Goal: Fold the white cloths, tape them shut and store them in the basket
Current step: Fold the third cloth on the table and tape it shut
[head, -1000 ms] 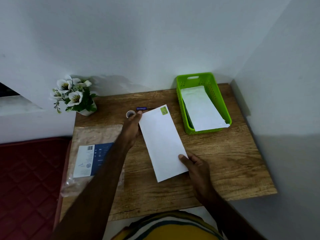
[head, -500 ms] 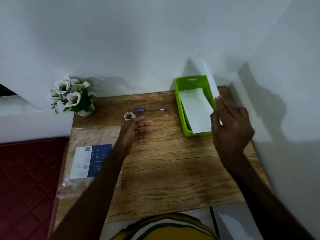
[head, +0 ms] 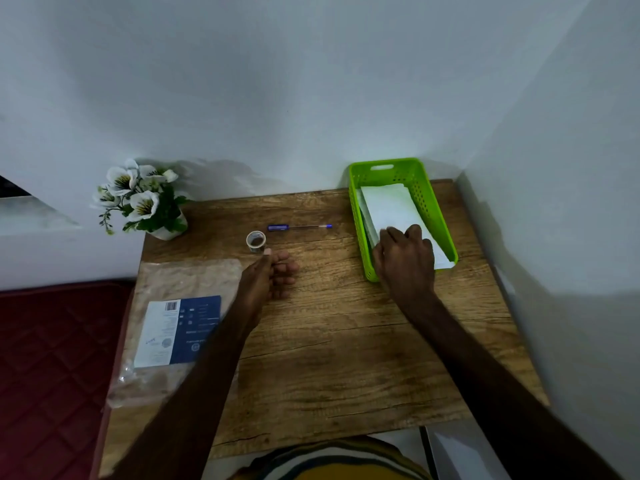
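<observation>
A green plastic basket [head: 433, 202] stands at the table's far right corner with folded white cloths [head: 388, 206] stacked inside; the top cloth's near corner pokes over the basket's near rim. My right hand [head: 405, 261] lies palm-down on the near end of that top cloth, fingers bent onto it. A small roll of tape [head: 256, 241] stands upright near the table's middle back. My left hand [head: 270, 275] rests on the table just in front of the roll, fingers loosely apart and holding nothing, its thumb tip beside the roll.
A blue pen [head: 299, 227] lies behind the tape roll. A pot of white flowers [head: 142, 202] stands at the far left corner. A clear plastic package [head: 176, 327] with a blue-and-white label covers the left side of the wooden table [head: 346, 341]. Walls close in behind and to the right.
My right hand lifted the folded cloth off the table's middle, carried it right and laid it in the basket. My left hand let go and stayed near the tape roll.
</observation>
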Demonstrator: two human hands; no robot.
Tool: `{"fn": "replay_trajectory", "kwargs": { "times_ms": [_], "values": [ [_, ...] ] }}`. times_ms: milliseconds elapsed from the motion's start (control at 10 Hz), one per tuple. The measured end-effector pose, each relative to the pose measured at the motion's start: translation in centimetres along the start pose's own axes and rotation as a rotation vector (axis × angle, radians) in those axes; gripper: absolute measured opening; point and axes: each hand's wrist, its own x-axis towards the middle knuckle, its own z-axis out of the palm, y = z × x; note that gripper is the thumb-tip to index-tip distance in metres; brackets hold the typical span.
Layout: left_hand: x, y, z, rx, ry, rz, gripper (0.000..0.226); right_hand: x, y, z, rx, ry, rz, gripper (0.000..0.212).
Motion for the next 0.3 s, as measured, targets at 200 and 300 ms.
{"fn": "replay_trajectory", "kwargs": {
  "times_ms": [200,300],
  "values": [
    [0.11,-0.25,0.07,-0.006,-0.01,-0.012,0.049,-0.04,0.41,1.45,0.193,0.083,0.013,0.028],
    [0.05,-0.21,0.21,-0.008,0.001,0.0,0.048,-0.33,0.04,0.71,0.326,0.301,0.022,0.024]
  ]
}}
